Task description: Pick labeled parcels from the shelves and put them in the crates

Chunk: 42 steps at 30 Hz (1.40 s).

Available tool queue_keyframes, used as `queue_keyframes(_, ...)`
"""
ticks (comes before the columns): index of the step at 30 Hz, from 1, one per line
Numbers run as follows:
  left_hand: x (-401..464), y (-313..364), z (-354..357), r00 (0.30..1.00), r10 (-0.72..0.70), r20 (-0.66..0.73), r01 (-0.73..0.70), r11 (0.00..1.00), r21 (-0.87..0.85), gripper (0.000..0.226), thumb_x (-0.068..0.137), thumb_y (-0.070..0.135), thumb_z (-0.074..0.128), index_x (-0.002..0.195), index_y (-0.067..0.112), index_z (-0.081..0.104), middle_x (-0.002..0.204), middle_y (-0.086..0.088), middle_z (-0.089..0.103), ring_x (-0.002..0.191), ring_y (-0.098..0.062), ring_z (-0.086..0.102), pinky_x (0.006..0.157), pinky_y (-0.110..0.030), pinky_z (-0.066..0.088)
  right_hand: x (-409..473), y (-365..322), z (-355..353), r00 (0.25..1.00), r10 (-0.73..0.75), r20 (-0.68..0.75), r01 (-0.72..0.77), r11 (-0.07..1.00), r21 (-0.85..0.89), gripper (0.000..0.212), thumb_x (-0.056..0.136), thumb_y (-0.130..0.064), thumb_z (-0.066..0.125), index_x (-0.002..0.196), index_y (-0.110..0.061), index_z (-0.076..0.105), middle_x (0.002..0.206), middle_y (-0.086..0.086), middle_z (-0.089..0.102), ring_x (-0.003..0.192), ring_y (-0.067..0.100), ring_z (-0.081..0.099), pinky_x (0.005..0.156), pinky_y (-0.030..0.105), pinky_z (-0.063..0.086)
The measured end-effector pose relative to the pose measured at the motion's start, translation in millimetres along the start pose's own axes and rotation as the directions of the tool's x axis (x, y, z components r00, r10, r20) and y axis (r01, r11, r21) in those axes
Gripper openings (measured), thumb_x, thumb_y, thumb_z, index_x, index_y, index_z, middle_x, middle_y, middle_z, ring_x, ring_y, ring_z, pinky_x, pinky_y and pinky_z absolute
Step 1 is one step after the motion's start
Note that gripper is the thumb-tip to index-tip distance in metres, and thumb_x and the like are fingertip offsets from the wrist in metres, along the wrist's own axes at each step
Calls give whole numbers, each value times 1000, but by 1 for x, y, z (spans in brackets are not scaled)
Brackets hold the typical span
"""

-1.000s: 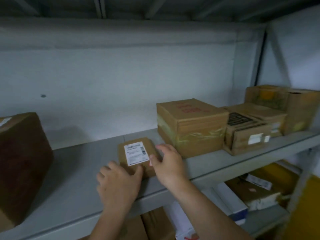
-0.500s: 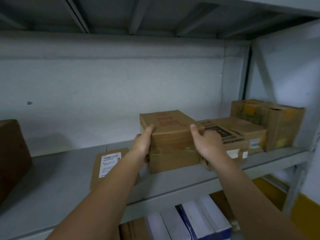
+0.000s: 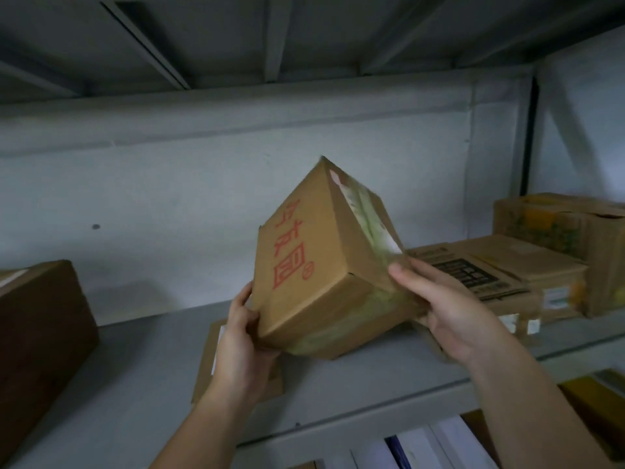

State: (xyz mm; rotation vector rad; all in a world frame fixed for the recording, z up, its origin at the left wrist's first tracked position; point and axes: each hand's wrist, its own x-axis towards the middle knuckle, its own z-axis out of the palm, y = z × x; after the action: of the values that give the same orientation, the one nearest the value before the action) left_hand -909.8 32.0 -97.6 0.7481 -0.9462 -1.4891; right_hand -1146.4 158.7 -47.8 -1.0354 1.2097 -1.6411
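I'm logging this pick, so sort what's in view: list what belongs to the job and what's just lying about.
In the job:
- red-printed box, tilted up, in the grip of the left hand and right hand
- flat labeled parcel on the shelf, partly behind the left hand

Lying about:
- dark box at left
- stacked boxes at right

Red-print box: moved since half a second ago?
Yes. The red-print box lay flat on the shelf; now both hands tip it up on its near edge, far end raised against the back wall.
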Motion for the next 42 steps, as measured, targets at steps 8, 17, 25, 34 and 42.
queue_keyframes(8,-24,-9,16,988,-20,151,2,993,115,50,111,31,41,88,31,85,91,1,81,93,-16,73,82,-36,51,-21,22,34,942,-299,-151,312,947,72,53,83,-32,70,136,-36,69,134,-4,74,128,17,67,116,52,43)
queue_keyframes(17,-47,-30,9,928,159,337,-235,952,198,79,91,73,42,149,22,59,135,2,72,129,-10,64,110,-31,50,-39,78,37,906,-306,-294,382,889,252,50,87,-23,58,136,-30,66,131,2,75,122,24,71,92,42,58)
queue_keyframes(25,-68,-44,8,921,218,324,-270,954,126,115,75,90,62,161,18,37,153,2,59,140,-13,57,109,-29,53,-52,91,27,914,-284,-291,378,856,353,57,87,-17,44,141,-22,63,130,4,73,115,22,73,82,35,64)
queue_keyframes(34,-73,-54,14,963,159,219,-146,986,-78,134,48,76,92,151,4,48,148,-24,60,125,-31,68,93,-40,61,-55,93,24,908,-252,-334,381,830,408,63,81,-4,36,95,-41,85,102,-8,82,87,12,79,65,30,65)
queue_keyframes(42,-62,-13,36,985,137,106,-144,987,68,47,106,56,45,89,39,85,89,10,83,80,-7,78,72,-34,57,-30,56,30,954,-270,-131,295,925,239,44,95,-32,55,140,-31,59,125,-15,76,115,2,71,84,22,59)
